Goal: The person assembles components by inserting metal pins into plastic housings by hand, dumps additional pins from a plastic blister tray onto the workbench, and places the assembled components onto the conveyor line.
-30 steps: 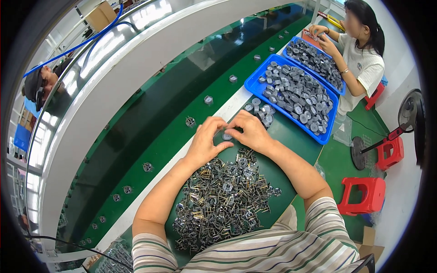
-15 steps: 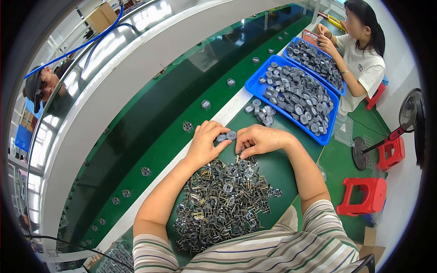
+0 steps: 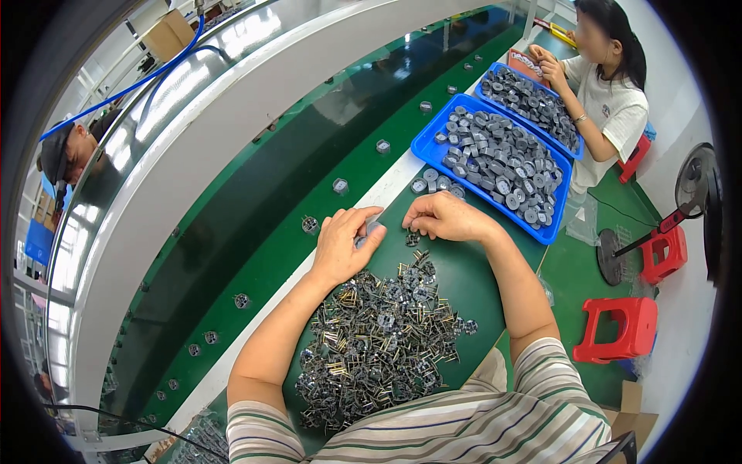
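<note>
My left hand is closed around grey round plastic caps, partly hidden by the fingers; how many cannot be told. Close to its right, my right hand pinches a small dark metal-pronged part between thumb and fingers. The two hands are apart. Below them on the green table lies a heap of similar pronged parts with brass-coloured pins. Several loose grey caps sit just beyond my right hand, beside a blue tray full of more caps.
Along the left runs a green conveyor belt carrying spaced-out small parts, such as one near my left hand. A co-worker sits at the far right behind a second blue tray. Red stools and a fan stand at right.
My right hand has lifted a pronged part away from the heap's top. My left fingers have closed further over the grey caps. Parts on the belt have shifted slightly toward the lower left.
</note>
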`<state>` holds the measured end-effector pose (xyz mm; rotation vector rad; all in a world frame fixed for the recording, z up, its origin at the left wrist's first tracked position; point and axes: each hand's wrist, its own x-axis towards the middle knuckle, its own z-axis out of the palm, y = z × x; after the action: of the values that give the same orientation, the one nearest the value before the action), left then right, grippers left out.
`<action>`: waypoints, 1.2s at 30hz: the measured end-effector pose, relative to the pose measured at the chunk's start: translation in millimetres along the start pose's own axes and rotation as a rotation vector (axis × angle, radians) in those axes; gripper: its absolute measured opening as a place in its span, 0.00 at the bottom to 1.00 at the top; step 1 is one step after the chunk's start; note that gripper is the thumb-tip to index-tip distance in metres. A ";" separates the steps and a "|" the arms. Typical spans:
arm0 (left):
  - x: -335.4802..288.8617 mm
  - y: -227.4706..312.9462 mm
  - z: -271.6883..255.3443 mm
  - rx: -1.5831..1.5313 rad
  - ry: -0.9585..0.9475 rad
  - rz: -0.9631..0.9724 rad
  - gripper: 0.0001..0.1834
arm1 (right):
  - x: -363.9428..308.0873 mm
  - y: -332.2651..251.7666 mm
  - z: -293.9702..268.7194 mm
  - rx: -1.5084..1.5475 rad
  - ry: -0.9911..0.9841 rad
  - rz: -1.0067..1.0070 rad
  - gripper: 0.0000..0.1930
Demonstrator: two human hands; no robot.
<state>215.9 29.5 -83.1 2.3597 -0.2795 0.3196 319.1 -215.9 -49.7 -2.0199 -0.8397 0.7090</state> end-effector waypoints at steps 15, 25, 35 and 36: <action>3.5 3.2 -22.0 0.009 -0.267 -0.009 0.22 | 9.0 9.5 17.1 -0.217 0.160 -0.280 0.06; -1.7 -14.3 -0.7 -0.009 -0.155 0.140 0.20 | 11.1 3.4 24.7 -0.199 0.255 -0.197 0.07; -3.4 -7.7 7.4 0.056 -0.096 0.089 0.20 | 13.3 0.3 33.5 -0.006 0.361 -0.259 0.06; -3.4 -4.6 7.7 0.048 -0.067 0.106 0.20 | 12.9 -0.4 35.9 0.020 0.304 -0.244 0.07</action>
<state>215.2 27.8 -92.5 2.4104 -0.4349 0.3013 301.0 -189.0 -69.8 -1.9030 -0.8720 0.2638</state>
